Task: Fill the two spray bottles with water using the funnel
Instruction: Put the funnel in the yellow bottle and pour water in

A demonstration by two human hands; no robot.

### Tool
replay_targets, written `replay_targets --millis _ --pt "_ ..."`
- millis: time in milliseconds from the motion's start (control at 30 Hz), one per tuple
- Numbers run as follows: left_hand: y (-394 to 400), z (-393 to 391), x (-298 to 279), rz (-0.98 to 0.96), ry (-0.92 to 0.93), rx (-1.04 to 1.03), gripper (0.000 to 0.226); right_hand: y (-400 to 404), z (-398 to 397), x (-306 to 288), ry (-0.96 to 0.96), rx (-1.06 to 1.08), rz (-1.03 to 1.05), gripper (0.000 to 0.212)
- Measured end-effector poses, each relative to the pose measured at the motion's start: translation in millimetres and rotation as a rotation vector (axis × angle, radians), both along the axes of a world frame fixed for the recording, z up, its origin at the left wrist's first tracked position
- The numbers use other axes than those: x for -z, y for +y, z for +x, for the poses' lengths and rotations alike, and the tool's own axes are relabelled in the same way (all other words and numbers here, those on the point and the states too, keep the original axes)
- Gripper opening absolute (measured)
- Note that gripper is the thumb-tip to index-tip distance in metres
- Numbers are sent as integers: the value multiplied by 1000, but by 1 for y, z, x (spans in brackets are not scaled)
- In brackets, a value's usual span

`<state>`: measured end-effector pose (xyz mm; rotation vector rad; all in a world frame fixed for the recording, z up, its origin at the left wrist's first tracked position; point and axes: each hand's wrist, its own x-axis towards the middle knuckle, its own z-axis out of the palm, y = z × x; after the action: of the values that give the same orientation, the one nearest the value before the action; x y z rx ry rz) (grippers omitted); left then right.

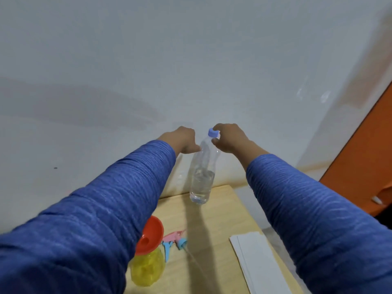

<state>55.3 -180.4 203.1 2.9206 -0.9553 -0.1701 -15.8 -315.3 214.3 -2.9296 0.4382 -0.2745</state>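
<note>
A clear plastic water bottle [202, 175], partly filled, stands upright at the far edge of the wooden table [214, 234]. My left hand [183, 140] grips its upper body from the left. My right hand [230, 137] pinches the blue cap [213, 132] at the top. Near me a yellow spray bottle [147, 267] stands with a red funnel [150, 234] seated in its neck. A pink and blue spray head [175, 240] lies on the table beside it. My left arm hides the table's left part.
A stack of white paper sheets [256, 262] lies at the table's right side. A white wall rises directly behind the table. An orange panel [364, 158] stands at the far right.
</note>
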Motion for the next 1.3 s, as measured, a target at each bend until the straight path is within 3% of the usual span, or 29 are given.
replay_targets --millis 300,500,667,767,1300 --pt "-56 17 45 -401 163 -79 81 -45 44 33 -73 -148 175 51" --pt "-66 11 71 -717 231 -147 58 -56 52 52 -242 -212 399 40" --pt "-59 -9 92 -926 365 -196 78 -49 35 65 -364 -231 472 39" --pt "-56 -29 101 -1025 343 -221 79 -42 15 66 -385 -231 501 39" --pt "-6 -146 114 -1061 383 2 72 2 -127 68 -516 -10 622 37"
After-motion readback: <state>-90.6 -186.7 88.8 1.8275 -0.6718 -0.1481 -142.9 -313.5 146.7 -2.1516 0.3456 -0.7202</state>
